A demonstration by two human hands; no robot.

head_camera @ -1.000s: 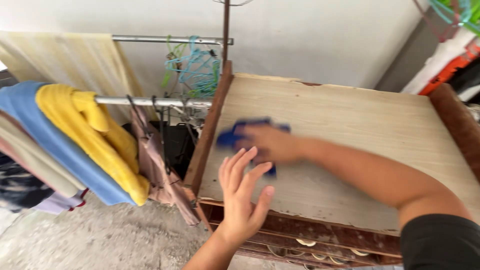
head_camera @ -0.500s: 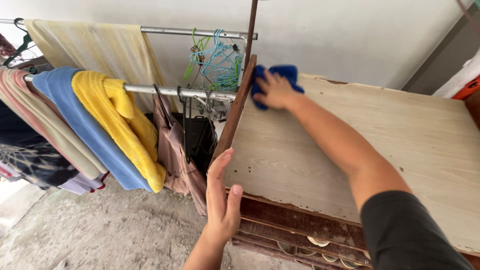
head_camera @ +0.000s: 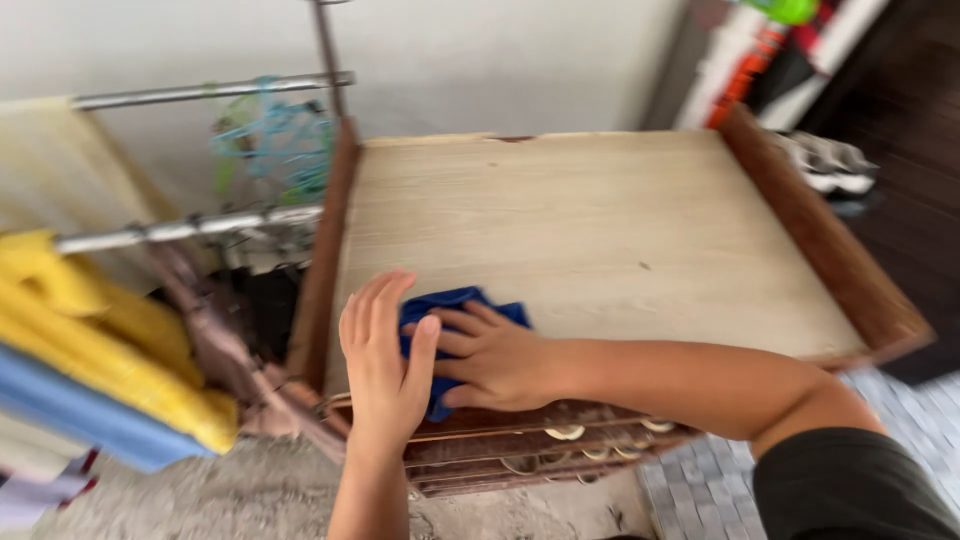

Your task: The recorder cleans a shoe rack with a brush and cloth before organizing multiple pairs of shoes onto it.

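I see the blue cloth (head_camera: 450, 325) back at the near left corner of the wooden cabinet top (head_camera: 600, 230); half a second ago it sat at the far left corner, against the brown side rail (head_camera: 325, 250). The right hand (head_camera: 490, 355) lies flat on the cloth, fingers spread, pressing it to the board rather than closed around it. The left hand (head_camera: 385, 355) has come up from below the front edge and now rests open at the near left corner, fingers together, its fingertips just touching the cloth's left edge; it holds nothing. My reading: the wipe has run down the left margin of the top, far to near, and the wide middle and right of the board look not yet covered in this pass. Left of the cabinet, yellow and blue towels (head_camera: 110, 350) hang on a metal rail (head_camera: 190, 228), blurred by head motion.
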